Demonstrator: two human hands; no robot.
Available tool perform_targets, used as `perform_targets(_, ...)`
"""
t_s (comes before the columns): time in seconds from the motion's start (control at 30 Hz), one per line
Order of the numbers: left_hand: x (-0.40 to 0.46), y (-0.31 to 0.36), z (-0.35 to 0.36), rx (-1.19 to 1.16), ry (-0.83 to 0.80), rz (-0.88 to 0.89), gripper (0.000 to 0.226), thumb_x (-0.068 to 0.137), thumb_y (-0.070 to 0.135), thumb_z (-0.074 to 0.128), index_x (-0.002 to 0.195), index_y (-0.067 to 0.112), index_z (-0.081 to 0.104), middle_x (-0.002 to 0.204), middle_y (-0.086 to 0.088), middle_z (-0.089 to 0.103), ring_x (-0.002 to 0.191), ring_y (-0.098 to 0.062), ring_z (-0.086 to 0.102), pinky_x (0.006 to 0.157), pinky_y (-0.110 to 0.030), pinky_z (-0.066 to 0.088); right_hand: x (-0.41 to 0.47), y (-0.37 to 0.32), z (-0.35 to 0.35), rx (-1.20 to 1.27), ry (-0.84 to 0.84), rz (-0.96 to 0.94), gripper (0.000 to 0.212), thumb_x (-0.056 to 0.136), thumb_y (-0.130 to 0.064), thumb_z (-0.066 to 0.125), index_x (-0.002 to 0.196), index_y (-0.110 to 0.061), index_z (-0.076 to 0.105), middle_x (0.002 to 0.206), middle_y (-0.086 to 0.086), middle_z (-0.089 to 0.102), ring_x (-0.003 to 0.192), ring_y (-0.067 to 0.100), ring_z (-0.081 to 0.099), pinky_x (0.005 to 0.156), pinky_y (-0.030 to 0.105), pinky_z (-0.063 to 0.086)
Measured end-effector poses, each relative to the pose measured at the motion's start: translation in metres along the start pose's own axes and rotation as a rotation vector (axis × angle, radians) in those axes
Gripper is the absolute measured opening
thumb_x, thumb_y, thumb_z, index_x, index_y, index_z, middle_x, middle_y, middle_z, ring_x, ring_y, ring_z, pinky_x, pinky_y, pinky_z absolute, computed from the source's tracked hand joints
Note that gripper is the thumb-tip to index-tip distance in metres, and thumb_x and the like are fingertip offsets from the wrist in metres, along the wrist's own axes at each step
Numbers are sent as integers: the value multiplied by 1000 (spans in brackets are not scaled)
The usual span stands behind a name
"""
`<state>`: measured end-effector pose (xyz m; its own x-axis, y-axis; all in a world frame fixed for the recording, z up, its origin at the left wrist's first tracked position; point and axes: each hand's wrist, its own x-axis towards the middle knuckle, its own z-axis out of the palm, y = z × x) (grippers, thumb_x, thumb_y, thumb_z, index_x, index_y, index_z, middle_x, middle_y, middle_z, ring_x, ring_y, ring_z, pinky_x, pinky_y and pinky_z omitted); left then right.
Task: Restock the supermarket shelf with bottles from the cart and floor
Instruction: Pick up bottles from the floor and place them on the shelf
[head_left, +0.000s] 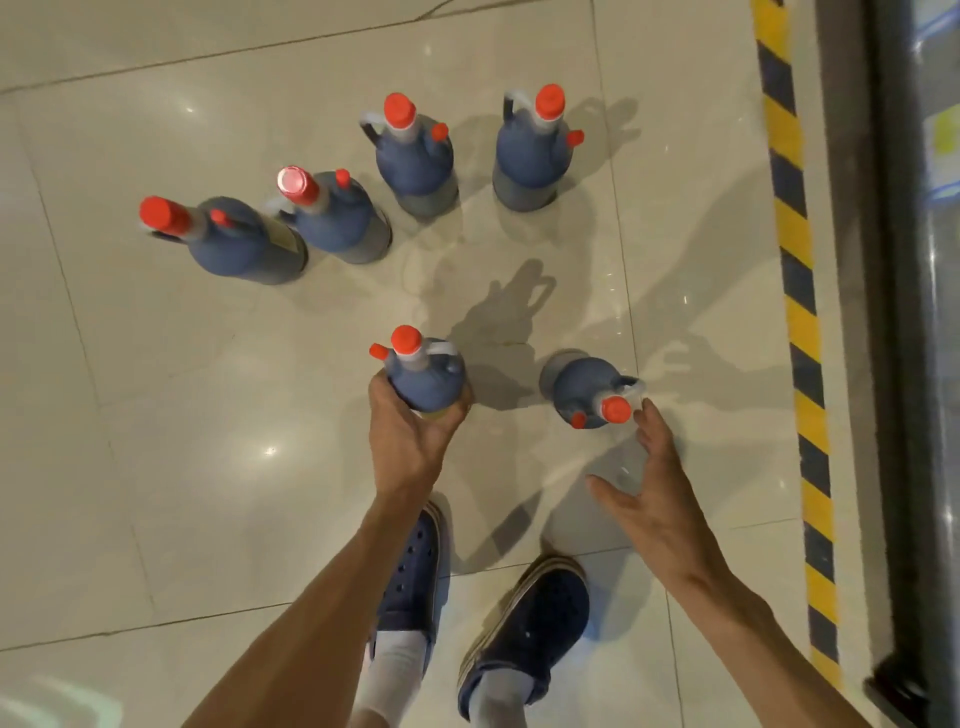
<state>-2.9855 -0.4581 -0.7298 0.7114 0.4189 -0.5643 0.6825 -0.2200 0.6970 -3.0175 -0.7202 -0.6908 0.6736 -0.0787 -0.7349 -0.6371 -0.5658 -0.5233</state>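
- Gripping one bottle (426, 382) round its body with my left hand (410, 441), near my feet on the tiled floor (208, 415).
- My right hand (657, 488) is spread, empty, fingertips beside the neighbouring bottle (589, 392).
- I'd hook its handle (631, 384), lift straight, and avoid knocking it.

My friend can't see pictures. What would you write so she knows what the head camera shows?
Looking down at a tiled floor, a person's left hand grips a dark bottle with a red cap, while the open right hand reaches toward a second bottle. Four more bottles stand farther away, with yellow-and-black striped tape on the right.
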Motion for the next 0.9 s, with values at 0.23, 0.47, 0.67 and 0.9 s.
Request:
perform_targets(0.23,-22,-2,-38,10,-81,14,75,74,36,90,133,26,45,119,13,60,104,3,61,77,-10,52,45,0,22,-40,0,42,92,77,-18,89,147,-30,30,144,-9,43,128,23,54,94,27,51)
perform_targets(0.47,-25,-28,-40,-56,-60,-10,74,77,26,88,134,30,41,118,23,56,101,14,58,76,-5,49,78,-5,38,44,214,-63,75,72,-8,92,133,-11,49,126,13,62,117,28,65,87,20,56)
perform_targets(0.67,-38,-20,-69,-104,-22,-60,78,76,22,90,138,29,43,126,13,60,108,5,60,78,-9,50,42,-57,51,229,225,-122,73,70,-31,95,130,-39,55,119,-12,70,109,5,68,93,23,54)
perform_targets(0.9,-84,57,-147,-253,128,-98,77,73,18,92,134,29,47,123,12,64,105,3,63,77,-11,50,-49,-165,44,245,142,-261,69,71,-19,94,128,-23,56,118,-5,71,106,13,70,92,21,54)
